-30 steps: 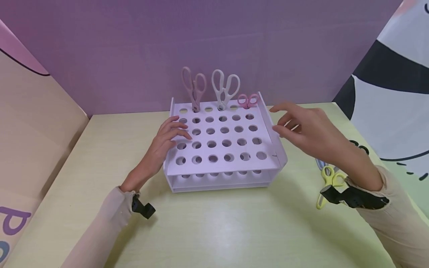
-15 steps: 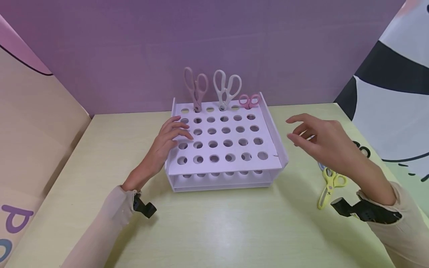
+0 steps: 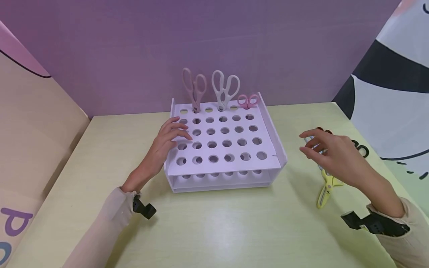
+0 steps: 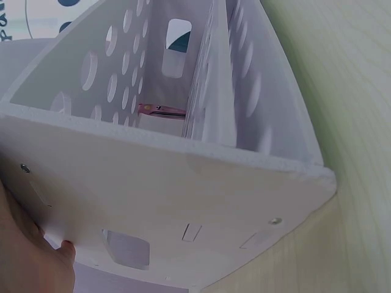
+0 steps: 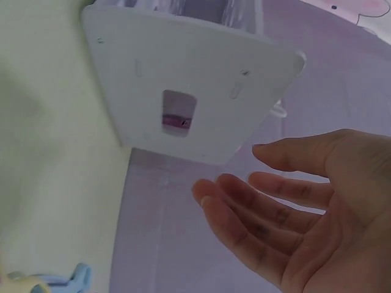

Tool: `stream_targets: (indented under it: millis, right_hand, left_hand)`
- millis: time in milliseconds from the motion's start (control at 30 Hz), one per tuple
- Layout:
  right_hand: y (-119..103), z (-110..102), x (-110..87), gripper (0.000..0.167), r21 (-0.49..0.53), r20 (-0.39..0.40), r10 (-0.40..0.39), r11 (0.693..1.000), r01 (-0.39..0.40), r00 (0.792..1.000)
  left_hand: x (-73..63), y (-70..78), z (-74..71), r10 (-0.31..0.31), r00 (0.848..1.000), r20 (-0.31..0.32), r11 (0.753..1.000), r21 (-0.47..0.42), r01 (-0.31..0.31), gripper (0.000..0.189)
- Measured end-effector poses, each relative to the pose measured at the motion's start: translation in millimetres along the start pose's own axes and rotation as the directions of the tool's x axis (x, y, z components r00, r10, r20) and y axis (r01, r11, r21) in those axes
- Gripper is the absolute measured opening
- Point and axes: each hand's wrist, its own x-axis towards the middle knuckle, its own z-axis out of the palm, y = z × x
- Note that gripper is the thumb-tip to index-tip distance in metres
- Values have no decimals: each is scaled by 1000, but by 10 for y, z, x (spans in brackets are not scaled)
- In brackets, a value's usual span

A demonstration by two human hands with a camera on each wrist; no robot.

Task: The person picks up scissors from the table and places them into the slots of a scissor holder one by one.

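Observation:
My left hand rests on the left edge of a white rack with rows of round holes, fingers spread over its top. Upright in the back row stand mauve scissors, white scissors and small pink scissors, handles up. To the right of the rack, my right hand hovers with loosely bent fingers and holds nothing. Under and beside it lie yellow scissors; black handles and dark red handles show partly. A blue handle appears in the right wrist view.
The rack has a lower holed shelf and a side panel with a rectangular cutout. A purple backdrop rises behind the pale table, and printed panels flank it on both sides.
My right hand has drawn away from the rack's right side, moving right and toward me over the loose scissors. The left hand and the rack stay in place.

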Motion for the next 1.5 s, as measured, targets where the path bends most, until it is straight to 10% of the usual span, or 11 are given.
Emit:
stream_targets:
  millis: [333,800,1067,1500]
  right_hand:
    - [377,92,-285,36,7,114,168,985,-170,979]
    - [878,269,-676,49,-34,203,206,979,-203,957]
    - [923,321,-761,47,-59,164,176,984,-168,971]
    - [918,348,-827,56,-34,192,301,953,-300,934]
  left_hand:
    - [-9,4,1,3,1000,-13,1000,-20,-3,40]
    - [5,29,5,-3,1000,-14,1000,-19,3,39]
    - [-4,10,8,-10,1000,-18,1000,-15,9,38]
    - [0,0,11,-1,1000,-31,1000,-17,1,38]
